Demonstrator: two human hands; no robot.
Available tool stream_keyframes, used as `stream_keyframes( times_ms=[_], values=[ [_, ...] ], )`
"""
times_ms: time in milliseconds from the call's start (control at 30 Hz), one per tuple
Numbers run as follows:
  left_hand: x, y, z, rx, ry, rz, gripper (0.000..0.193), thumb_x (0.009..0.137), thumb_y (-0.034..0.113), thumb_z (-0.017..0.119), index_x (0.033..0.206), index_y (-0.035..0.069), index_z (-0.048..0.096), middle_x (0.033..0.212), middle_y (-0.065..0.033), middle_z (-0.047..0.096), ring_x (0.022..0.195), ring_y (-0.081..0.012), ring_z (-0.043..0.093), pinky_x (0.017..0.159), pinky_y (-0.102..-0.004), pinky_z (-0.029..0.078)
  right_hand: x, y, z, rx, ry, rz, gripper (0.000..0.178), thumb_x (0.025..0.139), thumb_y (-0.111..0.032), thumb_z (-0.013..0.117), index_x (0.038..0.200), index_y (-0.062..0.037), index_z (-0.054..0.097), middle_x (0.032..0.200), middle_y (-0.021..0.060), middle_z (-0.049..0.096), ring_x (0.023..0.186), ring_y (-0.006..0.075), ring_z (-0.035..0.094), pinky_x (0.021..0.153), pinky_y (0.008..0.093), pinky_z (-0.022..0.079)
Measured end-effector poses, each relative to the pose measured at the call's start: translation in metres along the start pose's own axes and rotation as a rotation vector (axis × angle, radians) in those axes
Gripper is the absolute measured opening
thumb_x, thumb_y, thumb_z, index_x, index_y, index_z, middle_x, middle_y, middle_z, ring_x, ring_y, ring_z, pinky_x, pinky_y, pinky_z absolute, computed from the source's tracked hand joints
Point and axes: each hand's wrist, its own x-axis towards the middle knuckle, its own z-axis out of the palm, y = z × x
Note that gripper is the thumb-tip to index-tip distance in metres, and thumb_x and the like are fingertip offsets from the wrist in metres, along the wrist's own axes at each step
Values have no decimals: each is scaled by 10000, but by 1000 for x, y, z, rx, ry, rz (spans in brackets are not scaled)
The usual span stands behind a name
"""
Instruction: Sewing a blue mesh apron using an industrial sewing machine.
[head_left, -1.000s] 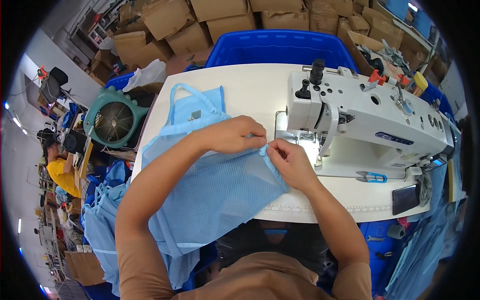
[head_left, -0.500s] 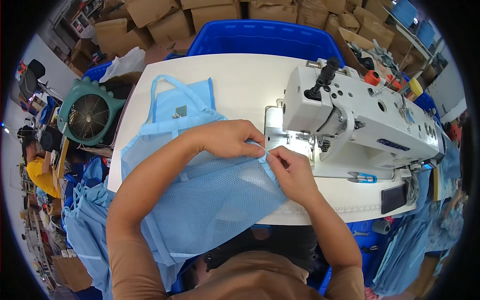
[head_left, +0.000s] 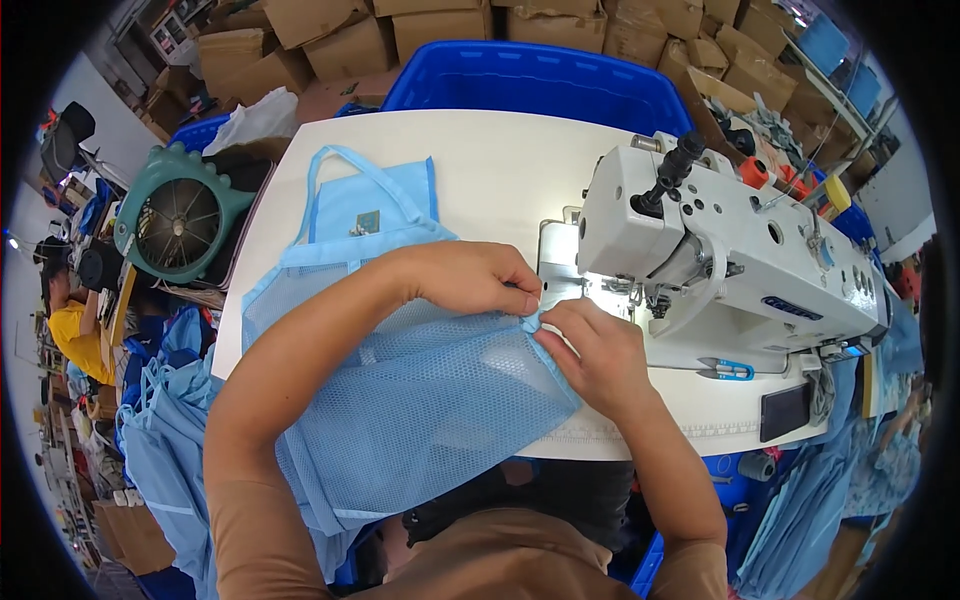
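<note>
The left hand (head_left: 478, 280) and right hand (head_left: 597, 355) both pinch the bound edge of the light-blue mesh cloth (head_left: 430, 390), close together, perhaps so that the folded border stays aligned; the cloth lies on the table (head_left: 480, 150), left of the sewing machine (head_left: 740, 240), so the table probably carries its weight; the machine's dark nameplate (head_left: 791, 308) bears pale lettering; the far square patch (head_left: 368, 222) is too small to read.

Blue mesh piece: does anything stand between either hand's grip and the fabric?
Nothing visible does. The left hand and right hand both pinch the blue mesh piece directly near its edge. The sewing machine stands off to the right, not between.
</note>
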Motion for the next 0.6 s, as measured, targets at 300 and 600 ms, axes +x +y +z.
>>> stream_keyframes(
  times_ms=[300, 600],
  values=[
    [3, -3, 0, 18, -16, -28, 311, 1048, 303, 599, 893, 42, 668, 710, 24, 522, 698, -102, 455, 650, -310, 396, 5, -13, 3, 238, -34, 308, 141, 885, -101, 781, 965, -88, 666, 909, 33, 682, 690, 185, 687, 604, 340, 553],
    [-5, 9, -1, 164, 57, 42, 349, 943, 344, 707, 1107, 41, 763, 878, -94, 731, 809, -209, 649, 754, -353, 495, 7, -25, 15, 26, 86, 277, 120, 849, -74, 733, 892, -90, 622, 858, 42, 625, 661, 254, 655, 565, 387, 523]
  ],
)
